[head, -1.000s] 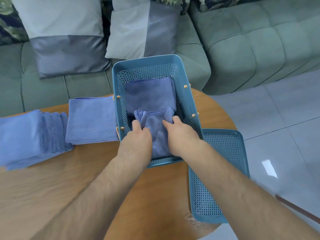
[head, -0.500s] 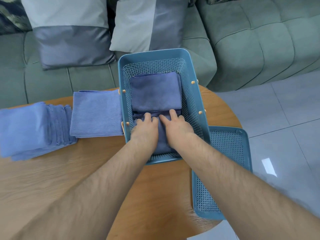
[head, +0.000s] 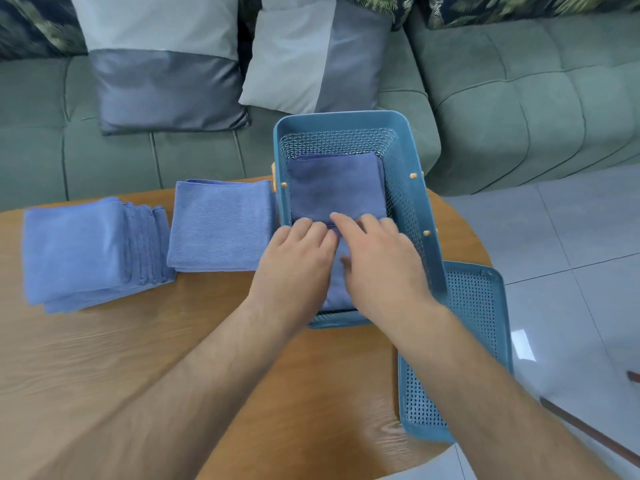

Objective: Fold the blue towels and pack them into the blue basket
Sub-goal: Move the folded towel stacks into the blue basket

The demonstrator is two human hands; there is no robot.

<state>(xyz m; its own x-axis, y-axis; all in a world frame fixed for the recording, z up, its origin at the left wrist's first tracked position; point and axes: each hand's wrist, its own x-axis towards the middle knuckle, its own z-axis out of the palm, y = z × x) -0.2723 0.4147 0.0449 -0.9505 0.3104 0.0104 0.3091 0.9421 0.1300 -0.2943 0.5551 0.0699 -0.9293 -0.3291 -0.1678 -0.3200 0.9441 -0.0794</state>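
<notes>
Wood table (head: 104, 358), green sofa (head: 519, 98); left hand (head: 294, 261), right hand (head: 384, 268) grip flat on towel (head: 333, 293) in basket (head: 346, 117)

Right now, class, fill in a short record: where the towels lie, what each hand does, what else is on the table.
basket: blue basket on the wooden table
in basket: far towel flat; near towel under both hands
left hand: presses the near towel, fingers flat
right hand: presses it too, fingers flat
outside basket: single folded towel beside its left wall; towel stack farther left
also: perforated blue tray at its right
</notes>
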